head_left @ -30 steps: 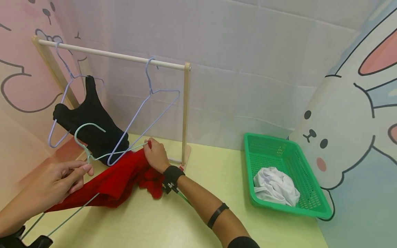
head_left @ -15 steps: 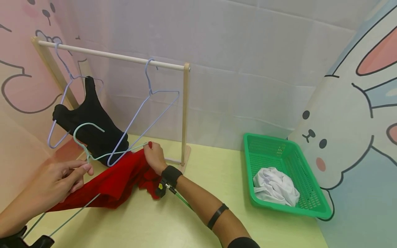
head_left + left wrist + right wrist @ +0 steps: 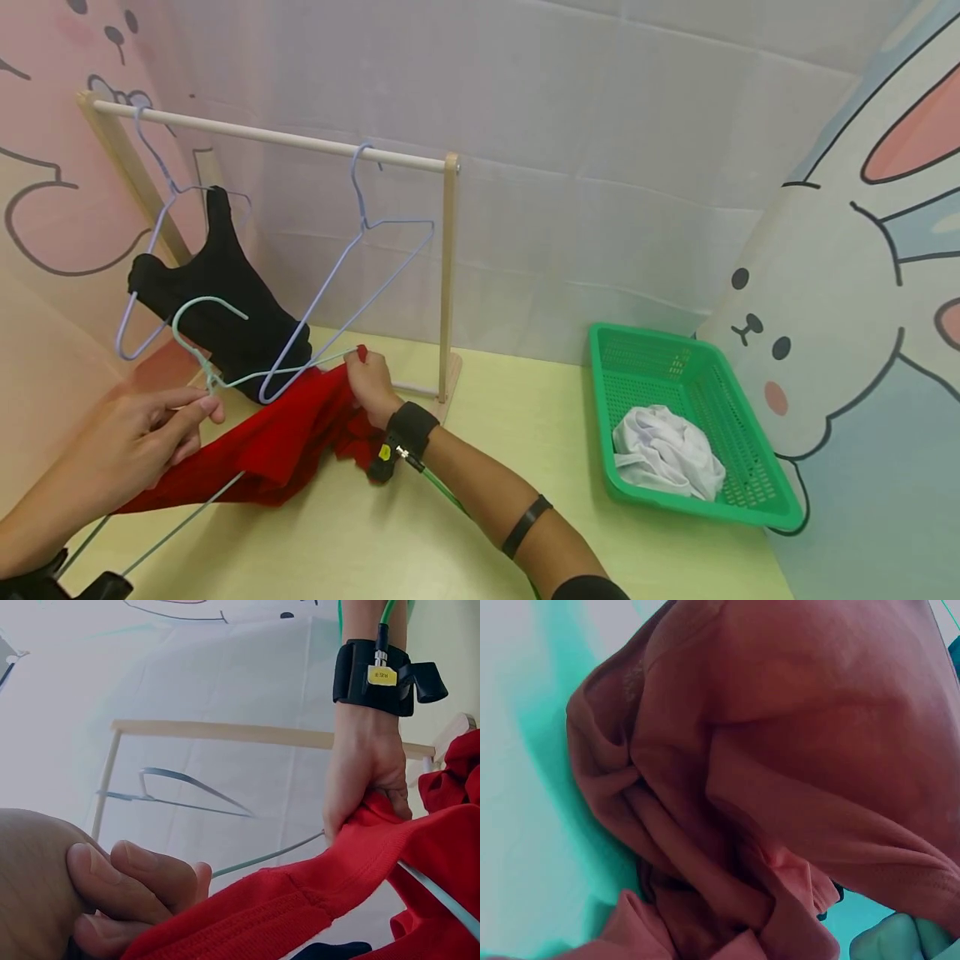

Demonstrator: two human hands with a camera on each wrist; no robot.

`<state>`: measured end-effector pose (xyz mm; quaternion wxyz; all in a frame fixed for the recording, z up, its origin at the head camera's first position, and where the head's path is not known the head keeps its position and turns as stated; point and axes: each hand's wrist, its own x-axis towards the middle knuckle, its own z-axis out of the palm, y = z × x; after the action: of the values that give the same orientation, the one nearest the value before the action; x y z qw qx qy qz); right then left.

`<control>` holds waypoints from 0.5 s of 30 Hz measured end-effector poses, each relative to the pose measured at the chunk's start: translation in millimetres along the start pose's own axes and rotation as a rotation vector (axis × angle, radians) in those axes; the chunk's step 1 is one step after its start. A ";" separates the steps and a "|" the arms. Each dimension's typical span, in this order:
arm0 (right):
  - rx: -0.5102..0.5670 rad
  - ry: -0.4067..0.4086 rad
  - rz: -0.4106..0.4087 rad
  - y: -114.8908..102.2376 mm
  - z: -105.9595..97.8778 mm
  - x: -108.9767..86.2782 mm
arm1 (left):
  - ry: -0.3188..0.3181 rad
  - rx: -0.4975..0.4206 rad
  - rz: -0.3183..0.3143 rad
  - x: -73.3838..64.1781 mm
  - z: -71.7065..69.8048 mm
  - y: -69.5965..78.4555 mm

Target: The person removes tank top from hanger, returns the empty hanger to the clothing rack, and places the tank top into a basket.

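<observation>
My left hand (image 3: pixel 142 446) pinches a mint-green clothes hanger (image 3: pixel 227 382) just below its hook. The right hand (image 3: pixel 371 385) holds the edge of a red garment (image 3: pixel 273 442) together with the far end of the hanger's arm. Cloth hangs beneath the hanger and bunches under the right wrist, while the hanger's lower wires come out of it near my left forearm. In the left wrist view, a red band of fabric (image 3: pixel 315 900) stretches between both hands. Folds of the garment (image 3: pixel 810 712) fill most of the right wrist view.
Behind the hands stands a wooden rack (image 3: pixel 285 142). On it hang a purple hanger with a black tank top (image 3: pixel 225 292) and a bare purple hanger (image 3: pixel 330 287), partly overlapping the red cloth. A green basket (image 3: pixel 600 400) with a white cloth (image 3: pixel 667 450) sits to the right.
The right hand has shifted slightly left and its wrist has turned, still holding cloth and hanger. The hanger's hook has moved a little left. My left hand keeps its pinch.
</observation>
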<state>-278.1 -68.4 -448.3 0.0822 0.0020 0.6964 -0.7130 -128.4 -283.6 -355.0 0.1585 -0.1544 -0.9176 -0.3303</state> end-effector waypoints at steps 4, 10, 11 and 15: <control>0.039 -0.004 0.034 1.7 0.5 -0.5 | -0.018 0.025 -0.027 -0.8 0.3 0.4; 0.029 0.017 0.070 0.7 0.9 1.6 | -0.019 0.046 -0.036 0.5 0.4 1.2; 0.023 0.014 0.079 0.7 0.8 1.6 | -0.017 0.050 -0.034 0.8 0.7 1.1; 0.003 -0.010 0.112 1.6 0.2 1.5 | -0.012 0.066 -0.032 0.5 2.6 -0.4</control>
<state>-279.4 -68.8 -450.1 0.1257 0.0374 0.6938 -0.7082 -129.4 -282.2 -356.9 0.1530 -0.1365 -0.9312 -0.3013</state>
